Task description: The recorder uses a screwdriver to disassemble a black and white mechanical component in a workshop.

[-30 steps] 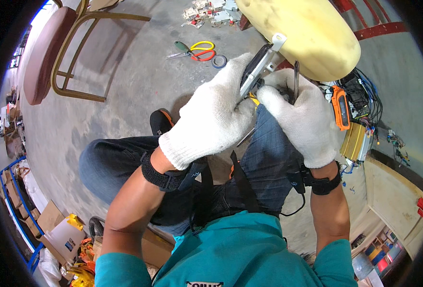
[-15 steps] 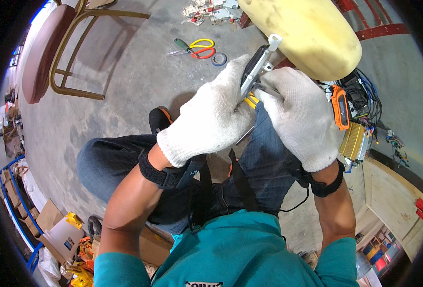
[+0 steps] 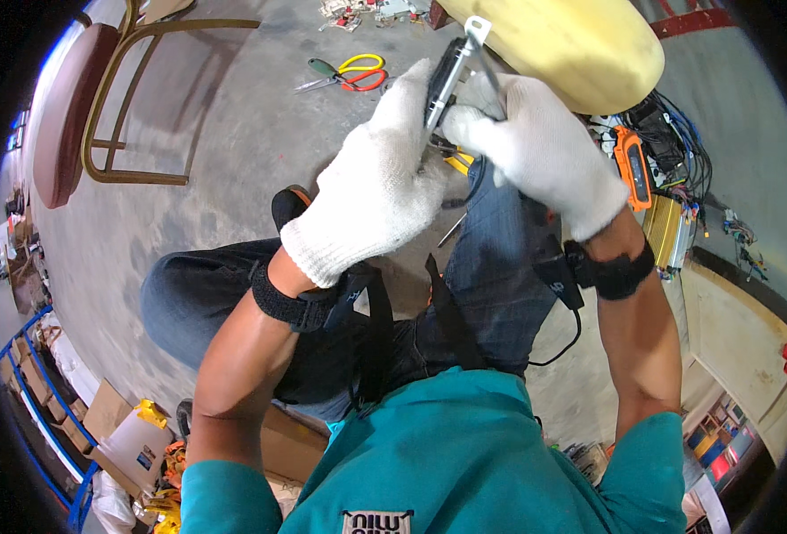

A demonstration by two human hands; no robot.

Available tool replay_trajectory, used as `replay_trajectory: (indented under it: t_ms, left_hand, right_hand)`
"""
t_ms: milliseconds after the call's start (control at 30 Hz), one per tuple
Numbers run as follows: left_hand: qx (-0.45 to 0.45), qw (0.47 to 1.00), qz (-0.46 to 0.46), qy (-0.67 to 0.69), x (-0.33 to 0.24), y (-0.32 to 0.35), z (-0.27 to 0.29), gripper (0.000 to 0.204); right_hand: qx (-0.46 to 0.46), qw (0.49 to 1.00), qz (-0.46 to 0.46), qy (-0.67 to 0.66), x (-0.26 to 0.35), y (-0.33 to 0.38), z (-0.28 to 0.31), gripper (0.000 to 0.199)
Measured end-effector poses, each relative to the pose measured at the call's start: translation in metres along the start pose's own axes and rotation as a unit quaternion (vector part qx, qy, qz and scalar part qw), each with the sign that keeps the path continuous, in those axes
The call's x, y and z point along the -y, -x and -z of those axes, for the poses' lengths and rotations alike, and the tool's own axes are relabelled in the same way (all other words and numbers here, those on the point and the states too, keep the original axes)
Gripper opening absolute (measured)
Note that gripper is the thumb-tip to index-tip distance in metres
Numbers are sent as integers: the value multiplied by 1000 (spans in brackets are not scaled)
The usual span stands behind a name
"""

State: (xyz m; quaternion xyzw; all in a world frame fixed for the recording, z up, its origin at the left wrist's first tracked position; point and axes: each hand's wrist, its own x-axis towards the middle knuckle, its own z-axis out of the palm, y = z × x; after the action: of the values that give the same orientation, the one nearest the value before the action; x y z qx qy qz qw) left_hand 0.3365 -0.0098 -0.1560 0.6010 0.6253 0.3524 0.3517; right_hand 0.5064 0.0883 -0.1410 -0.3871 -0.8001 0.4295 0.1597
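My left hand (image 3: 367, 182), in a white knit glove, is closed round a flat black device with a silver metal bracket (image 3: 447, 82). The bracket's holed tab sticks up at the far end. Close to its right side, my gloved right hand (image 3: 544, 147) is curled, with a thin dark strip (image 3: 491, 76) running by its fingers; motion smears the strip, so its kind is unclear. Below the hands, a yellow-handled tool (image 3: 458, 161) shows partly near my thigh. On the floor beyond lie scissors with red and yellow handles (image 3: 362, 73) and a green-handled tool (image 3: 322, 67).
A big yellow rounded object (image 3: 580, 53) stands at the far right. Beside it are an orange meter-like device (image 3: 632, 169), black cables (image 3: 694, 160) and a gold finned box (image 3: 663, 227). A padded metal-framed chair (image 3: 77, 107) stands far left. Cardboard and boxes lie lower left.
The view has shifted, so floor things sit higher. My right hand has moved up along the bracket, and a dark strip now shows at it. The blue ring is out of sight.
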Motion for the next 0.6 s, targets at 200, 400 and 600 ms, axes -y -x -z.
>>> replay_trajectory:
  t_ms: [200, 400, 600]
  left_hand:
    - [-1, 998, 39, 53, 12, -3, -6, 73]
    - [38, 942, 116, 312, 0, -7, 3, 69]
    - [58, 948, 135, 283, -3, -9, 4, 70]
  right_hand:
    - [88, 987, -82, -105, 3, 1, 7, 33]
    - [-15, 984, -95, -153, -1, 22, 4, 31]
    - [-137, 984, 93, 73, 2, 24, -8, 22]
